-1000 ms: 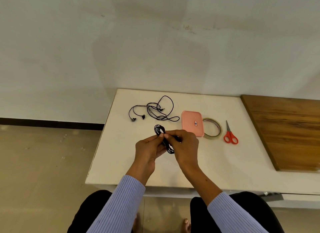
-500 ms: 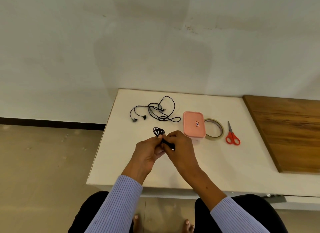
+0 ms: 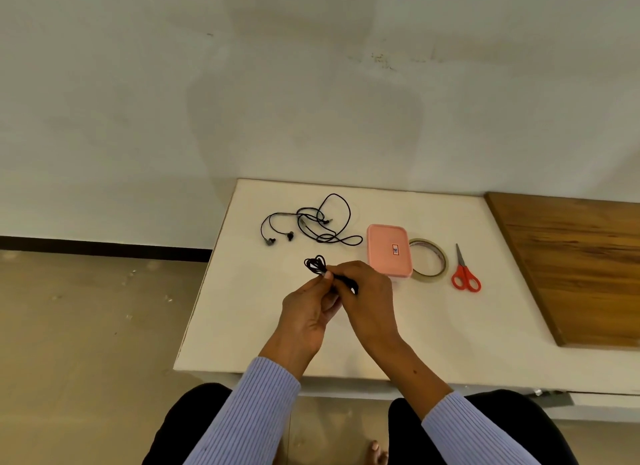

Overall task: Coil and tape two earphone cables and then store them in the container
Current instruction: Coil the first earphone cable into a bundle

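Note:
Both hands hold a black coiled earphone cable just above the white table. My left hand pinches the bundle near its middle, loops sticking out past the fingertips. My right hand grips the other end of the same bundle. A second black earphone lies loose and tangled farther back on the table. The pink container sits lid on, to the right of my hands. A roll of clear tape lies beside it.
Red-handled scissors lie right of the tape. A wooden board covers the table's right end. A pale wall stands behind the table, and tiled floor lies to the left. My knees sit under the near edge.
The hands have shifted a little and squeezed the coil tighter, so less of the loop shows below the fingers. The other things stay where they were.

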